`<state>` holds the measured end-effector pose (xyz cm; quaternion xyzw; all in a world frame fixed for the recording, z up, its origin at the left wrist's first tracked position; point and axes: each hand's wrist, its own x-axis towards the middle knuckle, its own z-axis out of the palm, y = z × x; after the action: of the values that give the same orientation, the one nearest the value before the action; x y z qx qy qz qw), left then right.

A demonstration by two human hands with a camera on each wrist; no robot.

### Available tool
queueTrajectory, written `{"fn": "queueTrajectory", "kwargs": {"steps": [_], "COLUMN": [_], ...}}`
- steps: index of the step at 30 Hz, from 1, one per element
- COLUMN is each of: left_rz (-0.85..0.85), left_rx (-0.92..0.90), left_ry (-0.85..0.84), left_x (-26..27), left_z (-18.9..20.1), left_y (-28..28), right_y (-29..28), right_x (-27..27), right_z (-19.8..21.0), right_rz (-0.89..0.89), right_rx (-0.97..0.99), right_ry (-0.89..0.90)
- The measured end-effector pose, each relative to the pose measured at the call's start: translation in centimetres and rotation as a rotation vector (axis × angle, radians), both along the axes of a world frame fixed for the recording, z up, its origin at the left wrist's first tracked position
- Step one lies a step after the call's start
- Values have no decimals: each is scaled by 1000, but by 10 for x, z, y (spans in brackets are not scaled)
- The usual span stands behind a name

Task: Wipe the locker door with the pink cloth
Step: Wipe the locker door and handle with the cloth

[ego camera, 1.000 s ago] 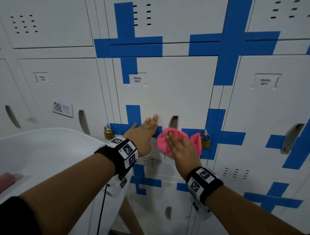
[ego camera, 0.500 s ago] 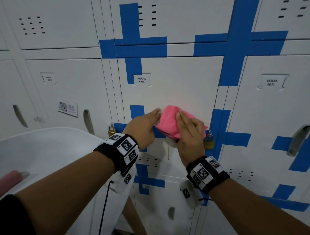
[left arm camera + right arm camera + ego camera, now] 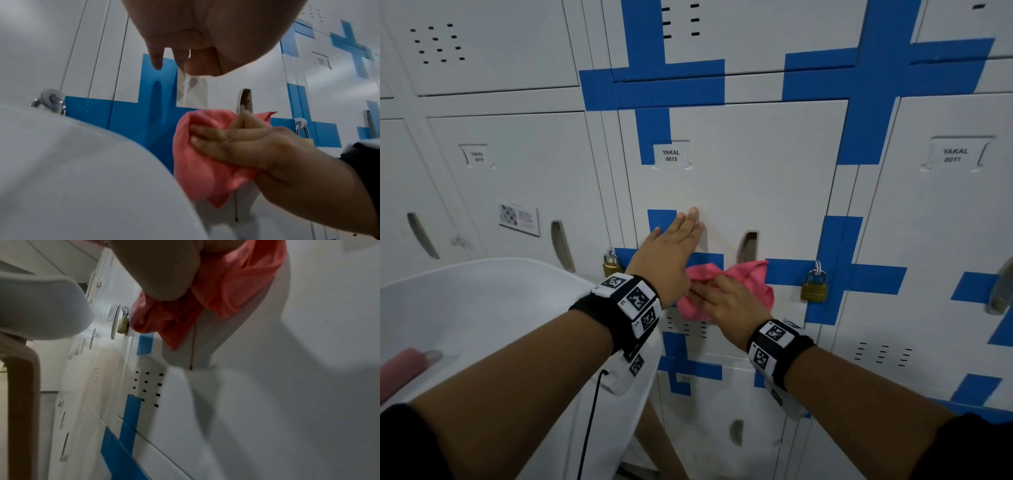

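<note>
The white metal locker door [image 3: 739, 185] labelled 0015 is bearing both hands: the left hand [image 3: 664, 257] is lying flat, fingers straight; the right hand [image 3: 732, 305], lower right, is pressing the crumpled pink cloth [image 3: 755, 277] against it with straight fingers.

Cloth [image 3: 751, 274] on locker door [image 3: 756, 164], under handle [image 3: 748, 245]
</note>
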<state>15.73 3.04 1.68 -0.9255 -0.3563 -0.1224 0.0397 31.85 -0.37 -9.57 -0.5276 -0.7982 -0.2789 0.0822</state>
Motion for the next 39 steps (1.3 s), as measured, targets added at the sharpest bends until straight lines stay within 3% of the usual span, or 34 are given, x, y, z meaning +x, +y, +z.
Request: {"fn": "queueTrajectory", "kwargs": {"steps": [4,9,14,21,26,29,33,39], "left_rz": [12,27,29,34,63,56,23,67], "left_rx": [-11,-29,-45,-90,-44,41,148,21], "left_ry": [8,5,9,25,35,-40,-60,130], "left_x": [0,1,2,3,9,12,16,13], "left_z": [2,0,0,1,-1,-2,6,0], "left_y": [-1,1,2,0,-8,-16,-21,-12], "right_y": [-5,-23,-44,-56,-59,-42,-28,-49], "right_x": [2,17,35,51,42,36,38,50], "right_z": [-8,-17,-18,-13,30,59,53,-16], "right_rz": [-49,-95,-207,-27,104,118,16,-49], "right_rx": [-138,-327,-381,-69,362,534,442,160], "right_ry": [-210,-204,-143,-214,7,92,118,117]}}
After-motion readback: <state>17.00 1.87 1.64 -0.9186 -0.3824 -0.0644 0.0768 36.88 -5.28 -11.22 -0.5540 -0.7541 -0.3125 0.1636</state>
